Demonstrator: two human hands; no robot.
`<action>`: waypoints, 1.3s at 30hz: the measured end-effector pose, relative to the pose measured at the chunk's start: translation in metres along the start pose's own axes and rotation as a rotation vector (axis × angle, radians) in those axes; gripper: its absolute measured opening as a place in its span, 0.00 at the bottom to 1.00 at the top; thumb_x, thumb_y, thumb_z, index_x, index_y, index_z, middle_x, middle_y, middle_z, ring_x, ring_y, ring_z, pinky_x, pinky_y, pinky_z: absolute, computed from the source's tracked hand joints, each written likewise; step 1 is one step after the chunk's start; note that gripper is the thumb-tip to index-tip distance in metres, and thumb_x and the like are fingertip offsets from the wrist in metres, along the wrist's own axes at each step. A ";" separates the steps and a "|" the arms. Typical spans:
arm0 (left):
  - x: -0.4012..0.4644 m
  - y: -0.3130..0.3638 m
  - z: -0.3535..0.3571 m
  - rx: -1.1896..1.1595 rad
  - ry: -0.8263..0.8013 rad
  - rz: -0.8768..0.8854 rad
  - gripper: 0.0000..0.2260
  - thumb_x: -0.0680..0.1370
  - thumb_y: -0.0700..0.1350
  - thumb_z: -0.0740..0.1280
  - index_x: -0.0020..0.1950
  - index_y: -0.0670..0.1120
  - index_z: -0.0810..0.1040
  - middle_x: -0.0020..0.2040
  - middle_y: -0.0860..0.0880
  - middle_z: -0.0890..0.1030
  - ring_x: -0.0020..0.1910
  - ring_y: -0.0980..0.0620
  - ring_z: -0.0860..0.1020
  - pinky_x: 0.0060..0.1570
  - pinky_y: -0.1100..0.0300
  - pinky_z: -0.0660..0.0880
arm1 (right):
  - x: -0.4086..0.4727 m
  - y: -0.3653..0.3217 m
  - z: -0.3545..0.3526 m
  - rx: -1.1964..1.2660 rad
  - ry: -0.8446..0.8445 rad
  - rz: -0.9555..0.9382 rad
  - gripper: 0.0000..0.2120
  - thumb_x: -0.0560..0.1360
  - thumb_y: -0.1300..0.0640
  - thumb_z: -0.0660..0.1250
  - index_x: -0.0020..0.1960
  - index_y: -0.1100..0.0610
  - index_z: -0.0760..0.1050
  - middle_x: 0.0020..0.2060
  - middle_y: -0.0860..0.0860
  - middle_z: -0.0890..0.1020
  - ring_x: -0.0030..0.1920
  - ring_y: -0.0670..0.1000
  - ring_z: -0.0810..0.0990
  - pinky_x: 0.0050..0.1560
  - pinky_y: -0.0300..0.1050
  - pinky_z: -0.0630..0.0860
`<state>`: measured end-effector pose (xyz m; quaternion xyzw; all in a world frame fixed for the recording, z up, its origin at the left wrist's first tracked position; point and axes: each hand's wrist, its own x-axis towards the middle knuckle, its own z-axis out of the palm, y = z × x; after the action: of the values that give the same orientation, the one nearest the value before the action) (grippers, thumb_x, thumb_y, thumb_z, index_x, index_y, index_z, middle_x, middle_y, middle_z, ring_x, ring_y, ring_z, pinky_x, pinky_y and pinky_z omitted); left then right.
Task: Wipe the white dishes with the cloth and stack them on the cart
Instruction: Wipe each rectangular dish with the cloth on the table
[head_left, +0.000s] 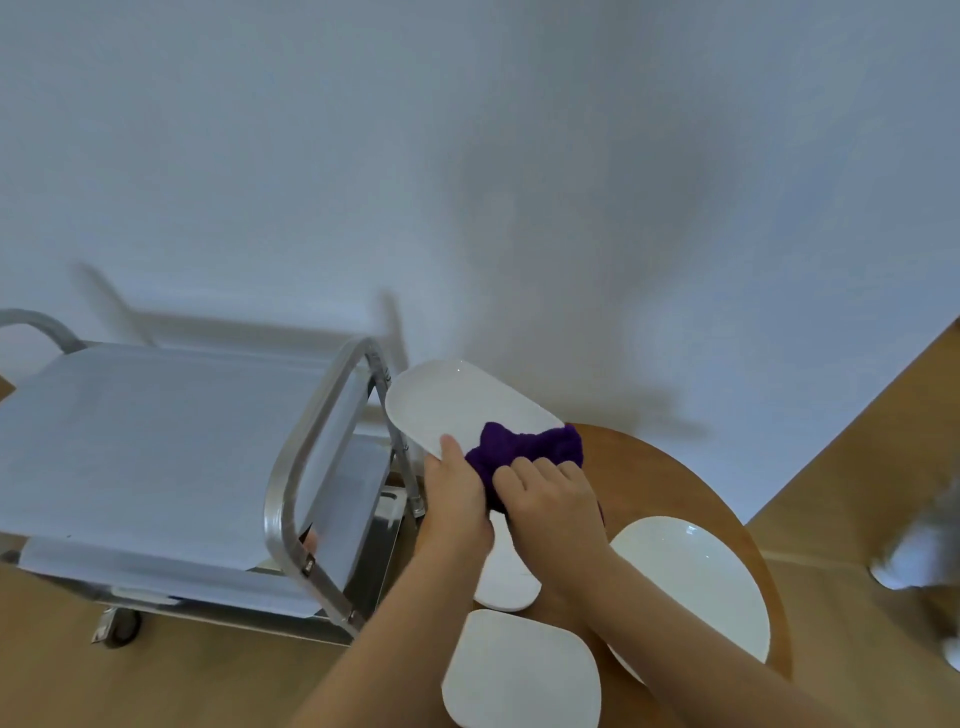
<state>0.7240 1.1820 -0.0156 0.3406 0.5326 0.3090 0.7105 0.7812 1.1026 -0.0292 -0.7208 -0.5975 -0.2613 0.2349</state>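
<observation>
Purple cloth (524, 452) sits bunched on the near end of a long white dish (457, 402), so the wiping step is in hand, and nothing yet lies on the cart's top shelf. The right hand (550, 499) grasps the cloth, fingers curled into the wad and pressing it on the dish face. The left hand (454, 499) holds the dish by its near edge, thumb lying on top of the rim; its fingers are hidden underneath. This dish is raised and tilted over the round wooden surface (670, 483), its far end pointing toward ten o'clock.

Three more white dishes rest on that surface: a large one (701, 587) at four o'clock from the hands, a squarish one (519, 670) at six o'clock, and a smaller one (506, 582) partly hidden under the wrists. The steel cart (156, 441) stands at nine o'clock, just beside the surface.

Next, I judge, the cloth must sweep the dish's far end; then the left hand carries the dish over the cart's rail (311, 431), needing a firm hold on a smooth rim.
</observation>
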 end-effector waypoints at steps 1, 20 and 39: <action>0.004 0.007 -0.003 -0.029 -0.010 0.016 0.15 0.82 0.55 0.54 0.64 0.49 0.69 0.50 0.47 0.80 0.47 0.47 0.80 0.34 0.57 0.79 | -0.006 0.004 0.001 0.016 0.006 -0.049 0.10 0.63 0.61 0.77 0.38 0.55 0.76 0.31 0.50 0.80 0.31 0.50 0.78 0.32 0.41 0.73; 0.038 0.083 -0.045 0.971 -0.790 -0.138 0.12 0.80 0.49 0.63 0.59 0.43 0.77 0.55 0.41 0.83 0.54 0.40 0.81 0.59 0.44 0.76 | -0.019 0.057 -0.024 0.097 -0.070 -0.480 0.08 0.73 0.59 0.66 0.47 0.56 0.83 0.49 0.52 0.84 0.51 0.53 0.82 0.52 0.46 0.78; 0.027 0.061 -0.051 -0.309 -0.798 -0.073 0.32 0.61 0.67 0.73 0.53 0.45 0.85 0.54 0.41 0.84 0.53 0.42 0.82 0.51 0.44 0.79 | 0.000 0.080 -0.045 1.451 -0.832 0.895 0.19 0.67 0.53 0.75 0.56 0.55 0.75 0.49 0.55 0.83 0.49 0.55 0.83 0.44 0.44 0.79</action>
<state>0.6762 1.2472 0.0090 0.3042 0.1750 0.2039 0.9139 0.8558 1.0595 0.0023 -0.5963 -0.3182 0.5659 0.4722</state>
